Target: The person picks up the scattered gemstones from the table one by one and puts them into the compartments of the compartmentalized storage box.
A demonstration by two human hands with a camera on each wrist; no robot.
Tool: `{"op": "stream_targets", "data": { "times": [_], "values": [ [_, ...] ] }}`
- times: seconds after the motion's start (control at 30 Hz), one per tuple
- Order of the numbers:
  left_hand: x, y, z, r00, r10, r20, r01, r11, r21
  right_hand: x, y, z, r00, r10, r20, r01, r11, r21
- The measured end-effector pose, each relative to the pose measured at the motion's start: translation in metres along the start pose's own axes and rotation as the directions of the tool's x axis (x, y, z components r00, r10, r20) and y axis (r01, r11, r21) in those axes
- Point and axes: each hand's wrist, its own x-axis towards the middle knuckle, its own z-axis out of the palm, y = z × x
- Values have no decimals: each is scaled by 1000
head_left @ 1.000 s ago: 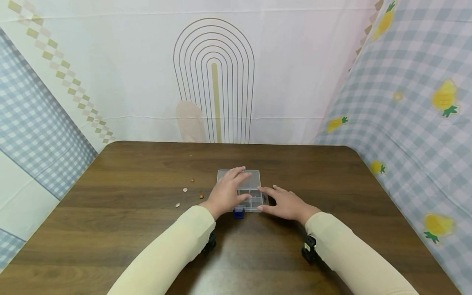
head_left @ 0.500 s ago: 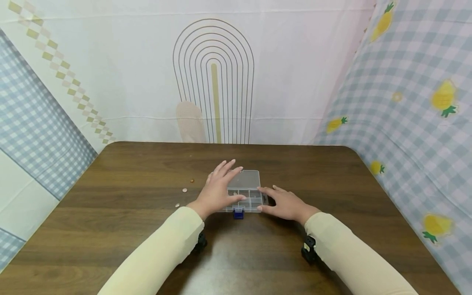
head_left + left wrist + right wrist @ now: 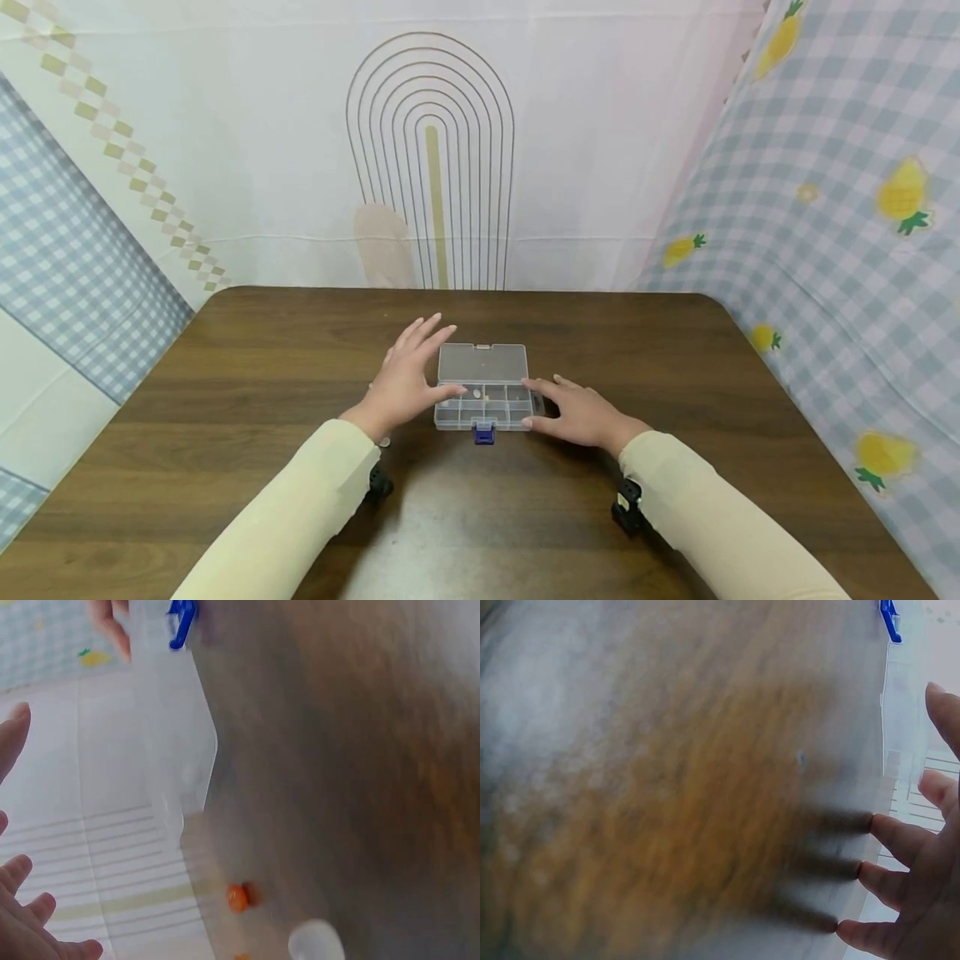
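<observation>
A clear plastic compartment box lies on the table with its lid swung back and a blue latch at the front. A small whitish piece and a tiny yellowish one sit in its back compartments. To the left of the box, my left hand is spread, its thumb by the box's left side and nothing in its grasp. My right hand rests at the right side, index finger and thumb at the box's edge. In the left wrist view, an orange bead and a white piece lie near the left hand.
A brown wooden table spreads around the box. White patterned cloth hangs behind it, with checked cloth on the right. Another small pale piece lies beside the left wrist, and the left hand covers part of the table there.
My left hand has moved leftward from above the box to beside it, uncovering the compartments and covering the loose pieces on the left. My right hand has stayed at the box's right edge.
</observation>
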Motion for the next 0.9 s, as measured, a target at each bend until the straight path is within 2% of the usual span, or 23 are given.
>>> {"op": "stream_targets", "data": {
  "times": [0.37, 0.53, 0.9],
  "values": [
    [-8, -21, -29, 998, -65, -26, 64, 997, -41, -1, -1, -1, 1000, 2, 7, -3, 1000, 9],
    [-13, -34, -34, 996, -89, -20, 88, 995, -56, -1, -3, -2, 1000, 7, 9, -7, 1000, 5],
    [-24, -51, -39, 995, -97, 1, 96, 991, -97, -2, -3, -3, 1000, 4, 11, -5, 1000, 12]
  ]
}}
